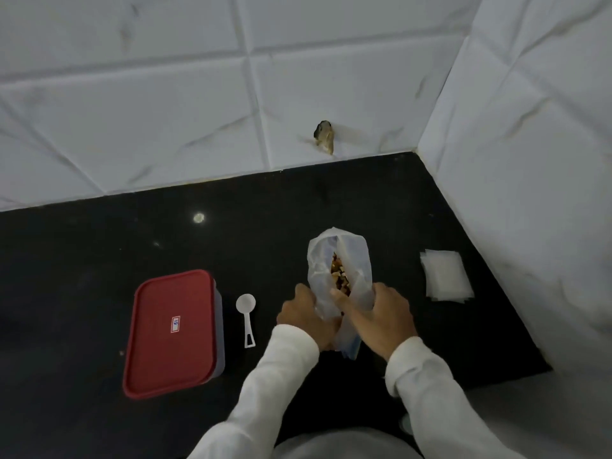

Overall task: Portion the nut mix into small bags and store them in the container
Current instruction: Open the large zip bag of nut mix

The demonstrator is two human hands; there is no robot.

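A large clear plastic bag of nut mix (pixel 356 260) lies on the black counter, its mouth spread so the brown nuts show. My left hand (pixel 303 318) grips the bag's left side near its lower end. My right hand (pixel 381 318) grips the right side, with fingers at the bag's opening. To the right lies a stack of small clear bags (pixel 445 274). A white plastic scoop (pixel 246 314) lies flat left of my hands. Further left stands a clear container with a red lid (pixel 172 332), closed.
The black counter (pixel 99 246) ends at a white tiled back wall (pixel 165 111) and a tiled side wall (pixel 530 160) on the right, forming a corner. A chipped hole (pixel 324 135) marks the back wall. The counter's front edge is near my body.
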